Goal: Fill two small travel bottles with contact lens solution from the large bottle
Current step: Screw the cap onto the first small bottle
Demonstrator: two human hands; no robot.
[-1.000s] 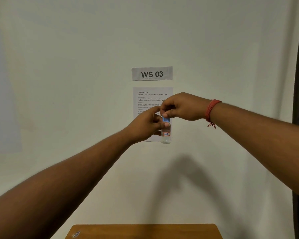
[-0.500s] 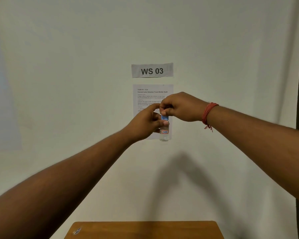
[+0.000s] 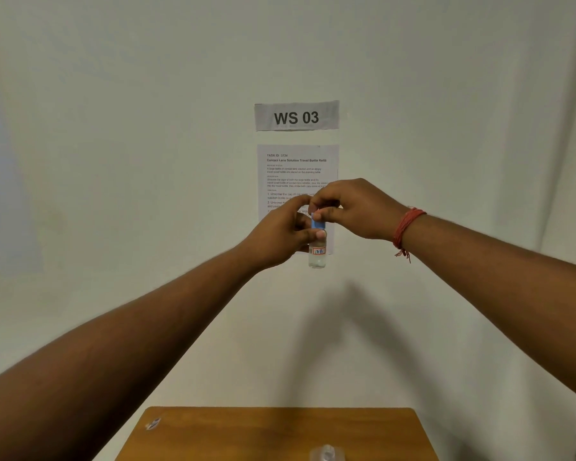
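A small clear travel bottle [image 3: 317, 256] with a label reading "17B" is held up in the air in front of the wall. My left hand [image 3: 280, 236] grips its upper body from the left. Its blue cap [image 3: 318, 224] is pinched from above by the fingertips of my right hand [image 3: 353, 207], whose wrist wears a red thread. The top of another clear bottle [image 3: 326, 453] shows at the bottom edge, standing on the wooden table [image 3: 246, 434]. The large bottle is out of view.
A white wall fills the view, with a "WS 03" sign [image 3: 296, 116] and a printed task sheet [image 3: 296, 168] behind my hands. A small scrap [image 3: 153, 424] lies at the table's far left corner. A dark edge runs down the right side.
The view has tipped down a little, so more of the table and the second bottle's top appear. My hands keep their hold on the small bottle and its cap, shifting slightly.
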